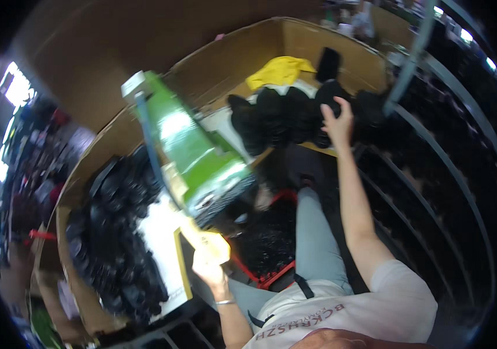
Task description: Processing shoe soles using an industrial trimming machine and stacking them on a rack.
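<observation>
Green box [193,151] | your left hand [211,262] fingers clamp its lower end, box tilted up | your right hand [337,122] fingers closed on black bundles [283,116] in cardboard bin [295,41]

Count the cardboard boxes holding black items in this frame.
2. One cardboard box lies at lower left, near the left hand; the other cardboard box sits ahead, where the right hand reaches. Others may be hidden.

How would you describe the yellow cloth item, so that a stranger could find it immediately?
Look into the large brown cardboard box at the top of the view. Behind the row of black bundles that the right hand touches lies a crumpled yellow cloth. It is the only bright yellow thing among dark ones.
</observation>
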The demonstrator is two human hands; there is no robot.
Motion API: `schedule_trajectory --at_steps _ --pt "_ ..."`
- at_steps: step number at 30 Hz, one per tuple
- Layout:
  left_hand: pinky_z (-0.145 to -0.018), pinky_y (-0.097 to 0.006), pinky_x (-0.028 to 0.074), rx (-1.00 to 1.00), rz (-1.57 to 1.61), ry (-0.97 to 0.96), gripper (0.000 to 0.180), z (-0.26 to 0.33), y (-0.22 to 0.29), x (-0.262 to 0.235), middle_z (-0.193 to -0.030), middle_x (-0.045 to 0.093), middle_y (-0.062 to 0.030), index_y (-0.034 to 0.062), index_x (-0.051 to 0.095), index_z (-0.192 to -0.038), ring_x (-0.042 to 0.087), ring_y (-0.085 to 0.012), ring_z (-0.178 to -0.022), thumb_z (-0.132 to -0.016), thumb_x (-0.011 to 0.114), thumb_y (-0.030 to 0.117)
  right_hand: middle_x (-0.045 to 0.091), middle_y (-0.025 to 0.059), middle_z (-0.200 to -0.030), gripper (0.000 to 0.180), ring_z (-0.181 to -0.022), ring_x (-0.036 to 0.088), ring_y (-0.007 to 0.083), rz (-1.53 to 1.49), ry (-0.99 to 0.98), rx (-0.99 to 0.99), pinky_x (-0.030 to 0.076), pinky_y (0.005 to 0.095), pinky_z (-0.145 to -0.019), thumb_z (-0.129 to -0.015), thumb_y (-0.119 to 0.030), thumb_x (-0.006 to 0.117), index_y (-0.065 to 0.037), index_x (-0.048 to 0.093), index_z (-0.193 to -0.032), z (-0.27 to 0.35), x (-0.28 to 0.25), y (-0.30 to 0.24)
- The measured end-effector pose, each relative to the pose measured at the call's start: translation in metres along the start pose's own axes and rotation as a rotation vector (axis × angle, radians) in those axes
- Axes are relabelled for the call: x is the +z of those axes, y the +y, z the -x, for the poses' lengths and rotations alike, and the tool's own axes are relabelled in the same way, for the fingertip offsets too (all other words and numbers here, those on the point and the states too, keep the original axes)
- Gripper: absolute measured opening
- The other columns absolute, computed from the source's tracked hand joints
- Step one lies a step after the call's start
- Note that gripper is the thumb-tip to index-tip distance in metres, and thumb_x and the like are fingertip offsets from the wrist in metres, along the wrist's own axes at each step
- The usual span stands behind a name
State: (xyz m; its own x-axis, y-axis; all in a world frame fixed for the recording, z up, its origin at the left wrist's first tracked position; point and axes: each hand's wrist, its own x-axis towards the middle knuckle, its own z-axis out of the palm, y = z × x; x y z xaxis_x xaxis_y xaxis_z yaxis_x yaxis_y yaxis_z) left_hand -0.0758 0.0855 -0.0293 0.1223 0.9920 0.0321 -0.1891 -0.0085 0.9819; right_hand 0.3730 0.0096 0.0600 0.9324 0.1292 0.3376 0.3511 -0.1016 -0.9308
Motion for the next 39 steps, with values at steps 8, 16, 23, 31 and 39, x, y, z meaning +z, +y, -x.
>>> schedule_trajectory --at_steps 8,16,23,31,39 --pt "-0.077 -0.027 0.048 0.501 -0.490 0.159 0.020 -0.141 0.046 0.014 -0.089 0.061 -0.0067 -0.0022 0.060 -0.098 0.060 -0.0173 -0.085 -0.081 0.067 0.005 0.045 0.0032 -0.054 0.048 -0.051 0.045 0.0166 0.466 -0.016 -0.281 0.042 0.0321 -0.057 -0.084 -0.032 0.066 -0.018 0.054 -0.128 -0.001 -0.031 0.006" --pt "-0.094 -0.044 0.035 0.442 -1.186 0.433 0.047 -0.314 0.040 0.007 -0.114 0.050 -0.0165 0.0057 0.055 -0.113 0.043 -0.0360 -0.110 -0.075 0.072 0.027 0.048 0.0043 -0.067 0.048 -0.064 0.052 0.0179 0.419 -0.208 -0.232 0.044 0.0335 -0.065 -0.083 -0.015 0.065 -0.009 0.050 -0.128 0.060 -0.038 -0.019" --pt "-0.090 -0.047 0.038 0.240 -1.303 0.471 0.042 -0.316 0.037 0.057 -0.113 0.052 -0.0107 0.0180 0.064 -0.100 0.045 -0.0320 -0.109 -0.066 0.080 0.038 0.052 0.0092 -0.077 0.039 -0.057 0.052 0.0199 0.434 -0.250 -0.243 0.044 0.0314 -0.059 -0.081 -0.007 0.064 -0.004 0.055 -0.119 0.087 -0.077 -0.013" --pt "-0.084 -0.040 0.043 0.685 -0.774 0.363 0.034 -0.182 0.037 -0.023 -0.091 0.053 -0.0112 0.0042 0.056 -0.074 0.053 -0.0277 -0.091 -0.059 0.086 0.012 0.056 0.0105 -0.079 0.027 -0.059 0.056 0.0227 0.204 -0.590 -0.163 0.045 0.0324 -0.056 -0.076 -0.005 0.068 -0.004 0.059 -0.101 0.145 -0.054 -0.013" --pt "-0.087 -0.036 0.042 0.774 -0.637 0.378 0.030 -0.201 0.049 0.030 -0.097 0.053 -0.0101 0.0051 0.061 -0.085 0.053 -0.0250 -0.094 -0.066 0.083 0.013 0.056 0.0080 -0.079 0.028 -0.058 0.056 0.0202 0.168 -0.868 -0.148 0.045 0.0325 -0.055 -0.074 -0.007 0.071 -0.004 0.060 -0.099 0.209 -0.034 0.004"
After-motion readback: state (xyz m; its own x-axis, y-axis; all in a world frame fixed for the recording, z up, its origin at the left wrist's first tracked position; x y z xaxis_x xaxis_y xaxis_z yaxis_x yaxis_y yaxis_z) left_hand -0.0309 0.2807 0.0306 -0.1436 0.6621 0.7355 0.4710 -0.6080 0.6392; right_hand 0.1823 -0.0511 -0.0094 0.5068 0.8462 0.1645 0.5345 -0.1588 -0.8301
